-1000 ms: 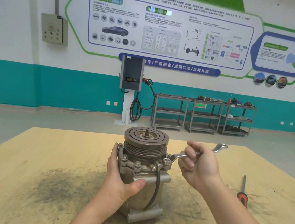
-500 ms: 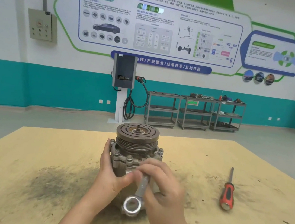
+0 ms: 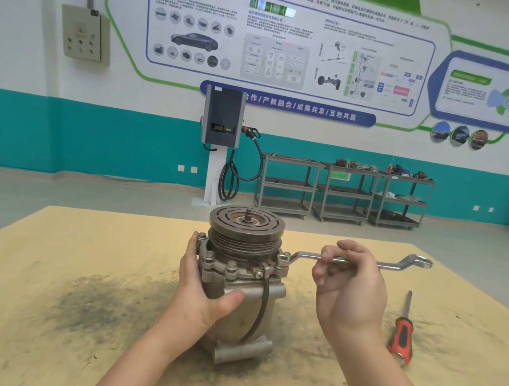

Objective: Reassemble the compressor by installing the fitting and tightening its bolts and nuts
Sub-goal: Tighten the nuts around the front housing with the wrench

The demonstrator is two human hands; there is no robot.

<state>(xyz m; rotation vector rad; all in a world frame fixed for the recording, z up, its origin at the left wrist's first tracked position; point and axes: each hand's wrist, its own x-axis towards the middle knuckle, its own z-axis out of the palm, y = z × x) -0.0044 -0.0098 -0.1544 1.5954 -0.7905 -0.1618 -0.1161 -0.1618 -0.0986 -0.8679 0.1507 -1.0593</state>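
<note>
Compressor (image 3: 237,289): upright on the table (image 3: 43,311), pulley end up.
Wrench (image 3: 362,261): ring end on a bolt (image 3: 285,256) at the compressor's right flange, handle level, pointing right.
Right hand (image 3: 350,286): curled around the wrench shaft.
Left hand (image 3: 204,285): wrapped around the compressor's left side, thumb pressed across the front.
Screwdriver (image 3: 402,333): flat on the table, well right of the compressor.

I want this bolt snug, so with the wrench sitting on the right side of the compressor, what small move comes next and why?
Probably swing the wrench handle toward you for another tightening stroke. Its ring end sits on the bolt at the compressor flange's right, the right hand grips the shank, and the left hand braces the body.
</note>
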